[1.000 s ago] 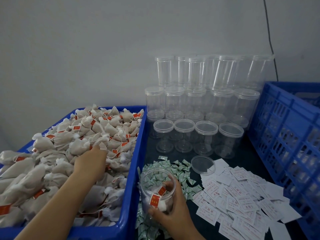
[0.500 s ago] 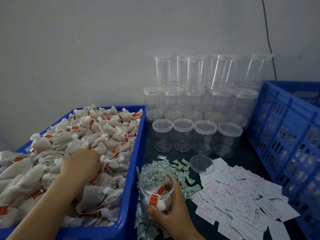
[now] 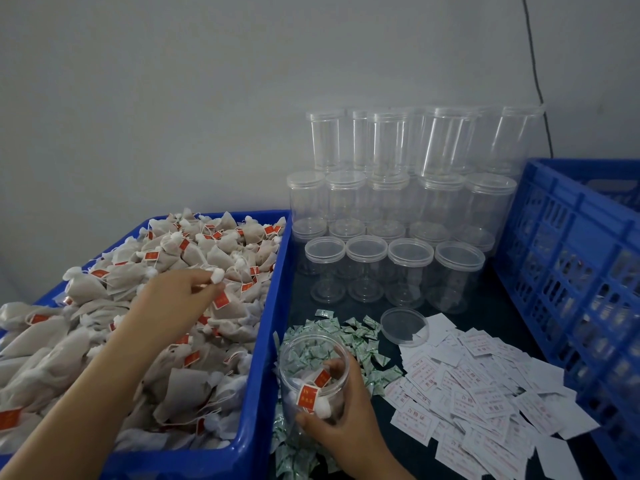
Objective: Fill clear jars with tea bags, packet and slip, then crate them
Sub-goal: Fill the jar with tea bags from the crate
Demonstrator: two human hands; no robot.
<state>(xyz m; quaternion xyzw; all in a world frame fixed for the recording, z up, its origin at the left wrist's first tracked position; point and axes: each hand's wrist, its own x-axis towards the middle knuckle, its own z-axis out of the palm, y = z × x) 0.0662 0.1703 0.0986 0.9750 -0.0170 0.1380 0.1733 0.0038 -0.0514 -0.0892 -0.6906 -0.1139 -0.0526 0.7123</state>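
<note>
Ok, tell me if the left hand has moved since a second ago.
Yes. The left hand has lifted out of the pile, pinching a tea bag, and shifted right toward the blue bin's right wall.

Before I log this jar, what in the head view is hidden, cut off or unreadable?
- Tea bag count in the open jar: right hand and overlapping bags hide it.
- Print on the paper slips: too small, blurred.
- Inside the blue crate at right: wall and frame edge block it.
- How many bags the left hand pinches: fingers cover the strings.
- Back-row stacked jars: overlap prevents counting.
</note>
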